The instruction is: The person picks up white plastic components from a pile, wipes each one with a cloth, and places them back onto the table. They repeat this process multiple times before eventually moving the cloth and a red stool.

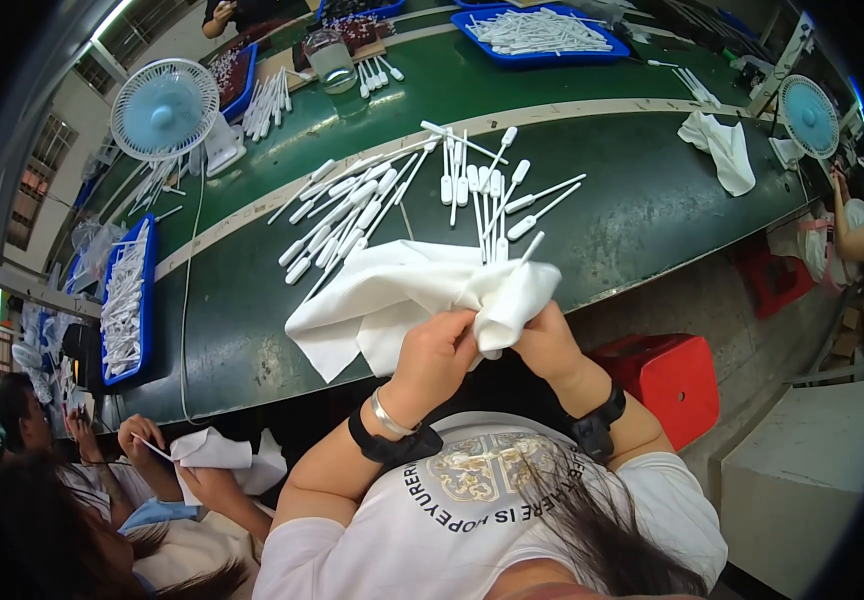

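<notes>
My left hand point(434, 358) is closed, its fingers pinching a bunched white cloth point(392, 285) at the table's near edge. On the other side of the same cloth, my right hand point(550, 348) grips the rolled end. A thin white stem point(532, 247) sticks up out of the folds; the rest of that piece is hidden. Just beyond the cloth lie loose white sticks with thick oval ends: a large heap point(352, 210) to the left and a smaller group point(482, 185) straight ahead.
The dark green table point(632, 190) curves around me. A blue tray point(152, 300) of white sticks lies left, another point(542, 55) at the back. Fans point(164, 112) stand at both sides. A red stool point(667, 385) is at my right; a co-worker's hands point(207, 480) hold cloth at my left.
</notes>
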Motion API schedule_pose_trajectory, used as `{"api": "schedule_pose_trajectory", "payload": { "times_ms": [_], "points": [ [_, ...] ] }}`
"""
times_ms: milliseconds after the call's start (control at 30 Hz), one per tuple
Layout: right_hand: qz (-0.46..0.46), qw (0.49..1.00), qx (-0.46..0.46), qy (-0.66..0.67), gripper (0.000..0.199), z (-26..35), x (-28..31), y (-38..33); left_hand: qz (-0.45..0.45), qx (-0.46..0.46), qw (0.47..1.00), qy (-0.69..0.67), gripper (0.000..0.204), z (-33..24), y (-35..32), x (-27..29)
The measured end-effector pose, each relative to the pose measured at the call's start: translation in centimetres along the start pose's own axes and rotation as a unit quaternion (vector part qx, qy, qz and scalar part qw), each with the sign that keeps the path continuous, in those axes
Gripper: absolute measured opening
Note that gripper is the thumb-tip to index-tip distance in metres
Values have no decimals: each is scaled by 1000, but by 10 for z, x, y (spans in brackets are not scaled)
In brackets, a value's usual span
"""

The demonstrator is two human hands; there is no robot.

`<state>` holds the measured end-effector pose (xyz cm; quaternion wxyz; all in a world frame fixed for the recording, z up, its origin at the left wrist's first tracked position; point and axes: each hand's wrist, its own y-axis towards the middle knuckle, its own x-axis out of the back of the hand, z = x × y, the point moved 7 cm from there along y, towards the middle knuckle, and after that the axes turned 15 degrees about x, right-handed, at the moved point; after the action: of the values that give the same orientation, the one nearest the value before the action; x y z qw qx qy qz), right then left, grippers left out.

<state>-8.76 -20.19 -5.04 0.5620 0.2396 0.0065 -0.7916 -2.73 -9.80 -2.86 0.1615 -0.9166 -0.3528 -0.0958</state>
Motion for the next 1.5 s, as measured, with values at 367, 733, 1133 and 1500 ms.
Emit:
{"api": "schedule_pose_trajectory", "payload": {
  "times_ms": [367,733,1133,1500],
  "points": [
    [-107,989,66,83,36,6,11,13,-113,-177,953,217,14,-29,-28,16],
    [-53,996,-7,74,42,-7,-7,5,-185,-285,890,303,21,-44,-40,14],
    [-127,963,-49,235,32,-10,-20,-4,-202,-326,878,286,18,-41,-45,17],
    [-30,996,77,-39,28,10,27,-9,63,35,997,16,12,22,-32,39]
  ]
}}
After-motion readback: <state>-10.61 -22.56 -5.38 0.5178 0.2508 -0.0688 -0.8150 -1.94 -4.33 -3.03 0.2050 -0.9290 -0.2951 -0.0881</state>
